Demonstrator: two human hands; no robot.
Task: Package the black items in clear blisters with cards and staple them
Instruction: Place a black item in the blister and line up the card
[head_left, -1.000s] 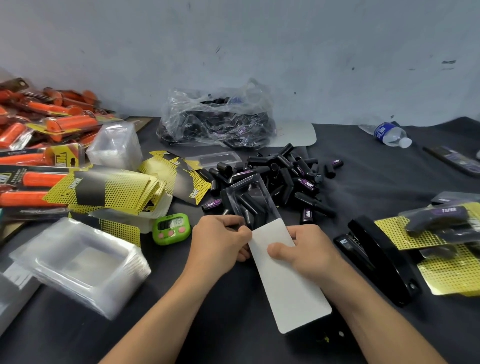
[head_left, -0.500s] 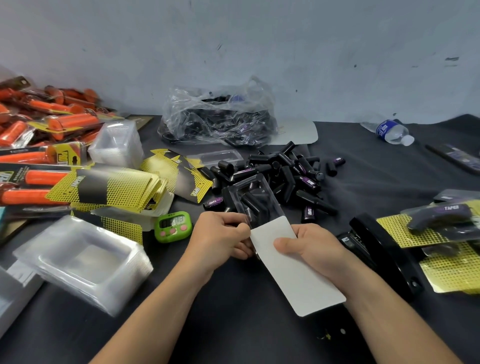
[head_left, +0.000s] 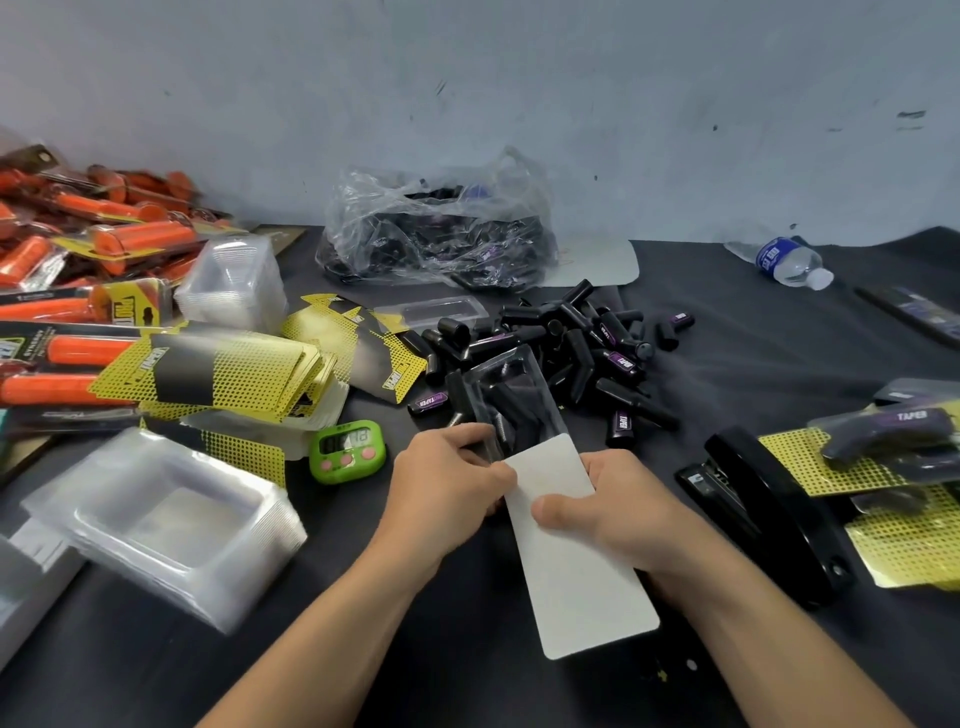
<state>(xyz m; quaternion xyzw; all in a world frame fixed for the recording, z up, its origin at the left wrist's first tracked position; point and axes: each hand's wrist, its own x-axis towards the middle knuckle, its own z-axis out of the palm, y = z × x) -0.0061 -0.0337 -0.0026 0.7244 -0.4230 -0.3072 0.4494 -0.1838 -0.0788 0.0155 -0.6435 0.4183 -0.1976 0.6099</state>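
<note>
The card's (head_left: 576, 561) near end has swung back left; our right hand (head_left: 618, 509) pinches it while our left hand (head_left: 447, 488) grips the filled clear blister (head_left: 511, 400) beside the black items (head_left: 571, 338). We judge this pack unstapled, with the stapler (head_left: 769, 509) idle, few finished packs (head_left: 883, 441) and most items loose.

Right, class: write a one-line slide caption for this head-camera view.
Left hand grips clear plastic blister of black items; right hand holds white rectangular card against it.
</note>
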